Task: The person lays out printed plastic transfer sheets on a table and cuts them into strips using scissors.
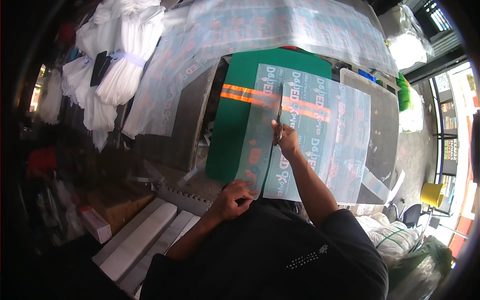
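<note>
My right hand is closed around the handles of a pair of scissors, whose blades point away from me along a cut in a translucent printed plastic sheet. The cut runs from the near edge up to the blades. At its left, a narrower strip of the same sheet lies apart from the wider right part. My left hand is closed at the near corner of that strip, pinching it. Beneath the sheet lies a green board or fabric crossed by an orange and grey reflective band.
More printed sheeting drapes across the far side of the table. Bundles of white material hang at the left. Long white boxes stand at the lower left, beside a small pink-and-white box. Wrapped white bundles lie at the lower right.
</note>
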Demonstrator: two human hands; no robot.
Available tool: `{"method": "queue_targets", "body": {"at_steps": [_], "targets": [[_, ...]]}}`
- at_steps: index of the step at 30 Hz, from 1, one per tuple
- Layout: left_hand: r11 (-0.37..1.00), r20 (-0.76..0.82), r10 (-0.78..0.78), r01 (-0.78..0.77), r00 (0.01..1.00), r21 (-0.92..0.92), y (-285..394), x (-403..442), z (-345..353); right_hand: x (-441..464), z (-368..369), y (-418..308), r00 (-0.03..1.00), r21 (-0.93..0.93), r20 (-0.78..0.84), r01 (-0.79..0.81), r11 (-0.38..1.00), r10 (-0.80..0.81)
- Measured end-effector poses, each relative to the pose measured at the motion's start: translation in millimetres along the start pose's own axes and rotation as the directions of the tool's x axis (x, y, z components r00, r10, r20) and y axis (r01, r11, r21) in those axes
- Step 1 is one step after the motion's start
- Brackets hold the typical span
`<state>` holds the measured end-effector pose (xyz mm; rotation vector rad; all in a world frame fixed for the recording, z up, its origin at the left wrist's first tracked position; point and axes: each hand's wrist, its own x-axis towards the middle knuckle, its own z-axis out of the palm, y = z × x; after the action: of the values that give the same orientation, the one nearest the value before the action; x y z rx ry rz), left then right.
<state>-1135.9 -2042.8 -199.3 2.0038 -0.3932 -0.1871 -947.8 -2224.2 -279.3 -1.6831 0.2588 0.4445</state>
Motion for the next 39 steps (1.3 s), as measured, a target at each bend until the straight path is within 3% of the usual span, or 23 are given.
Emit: {"method": "queue_targets", "body": {"at_steps": [9, 12, 19, 22, 27, 39], "targets": [[1.000, 0.006, -0.008, 0.008, 1.000, 0.016, 7.0, -1.4, -0.9, 17.0, -8.2, -16.4, 0.996, 0.081, 0.050, -0.074, 0.994, 0.070], [1.000, -0.017, -0.014, 0.014, 1.000, 0.012, 9.2, -1.1, 0.1, 22.3, -5.8, -9.3, 1.000, 0.029, 0.017, -0.001, 1.000, 0.000], [0.999, 0.009, -0.044, 0.044, 0.999, -0.015, 12.1, -4.2, -1.7, 36.4, -6.5, -9.0, 1.000, 0.107, 0.017, -0.028, 0.994, 0.026], [0.999, 0.003, -0.041, 0.041, 0.999, -0.021, 10.6, -8.0, 1.1, 42.5, -12.9, -15.2, 0.994, 0.158, 0.100, -0.058, 0.986, 0.043], [0.999, -0.006, -0.040, 0.039, 0.999, -0.028, 10.9, -7.9, 0.1, 43.1, -8.3, -19.0, 0.997, 0.043, 0.041, 0.063, 0.997, -0.065], [0.997, -0.020, -0.061, 0.060, 0.998, -0.041, 14.0, -11.1, -3.7, 72.0, -8.7, -17.0, 0.996, 0.121, 0.030, 0.075, 0.990, -0.079]]}}
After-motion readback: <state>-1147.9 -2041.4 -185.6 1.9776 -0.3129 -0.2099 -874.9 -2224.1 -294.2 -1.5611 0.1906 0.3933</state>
